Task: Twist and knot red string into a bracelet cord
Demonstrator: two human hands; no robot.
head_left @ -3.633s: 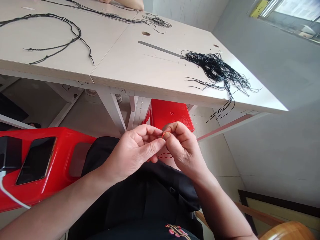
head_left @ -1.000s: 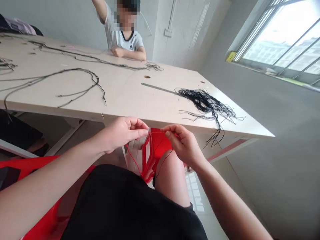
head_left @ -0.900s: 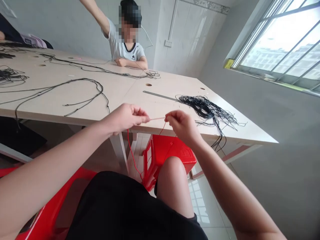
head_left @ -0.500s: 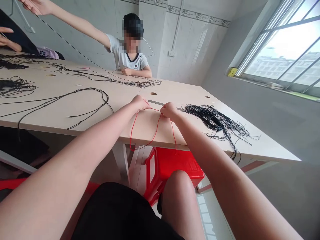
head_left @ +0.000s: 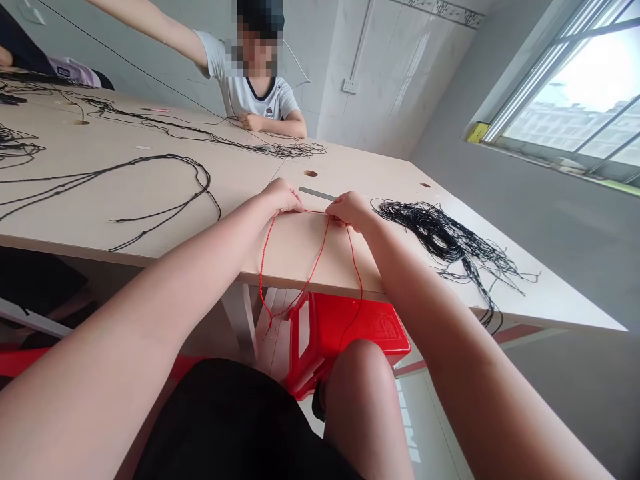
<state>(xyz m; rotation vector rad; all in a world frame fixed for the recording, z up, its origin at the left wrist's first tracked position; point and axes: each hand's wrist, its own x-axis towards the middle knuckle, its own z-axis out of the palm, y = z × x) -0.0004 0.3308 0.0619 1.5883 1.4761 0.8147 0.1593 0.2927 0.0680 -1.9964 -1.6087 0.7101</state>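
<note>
Above the table's near edge, my left hand (head_left: 285, 198) and my right hand (head_left: 347, 208) both pinch a red cord (head_left: 317, 212). A short stretch of it runs straight between my fingers. From my left hand hangs a thicker, knotted or beaded-looking part (head_left: 261, 267), reaching below the table edge. A thin red strand (head_left: 318, 257) loops from my right hand down to its lower end, and another (head_left: 357, 270) dangles from my right hand past the edge. A metal ruler (head_left: 316, 193) lies just behind my hands, its right end hidden by my right hand.
Black cord bundles lie on the table (head_left: 240, 180), one at right (head_left: 440, 233), others at left (head_left: 175, 160) and farther back. A person (head_left: 260, 100) sits opposite, one arm stretched out. A red stool (head_left: 360, 327) stands below the edge.
The view has tilted down slightly. My hands have moved a little apart, with the red cord still between them, and the right strand hangs lower.
</note>
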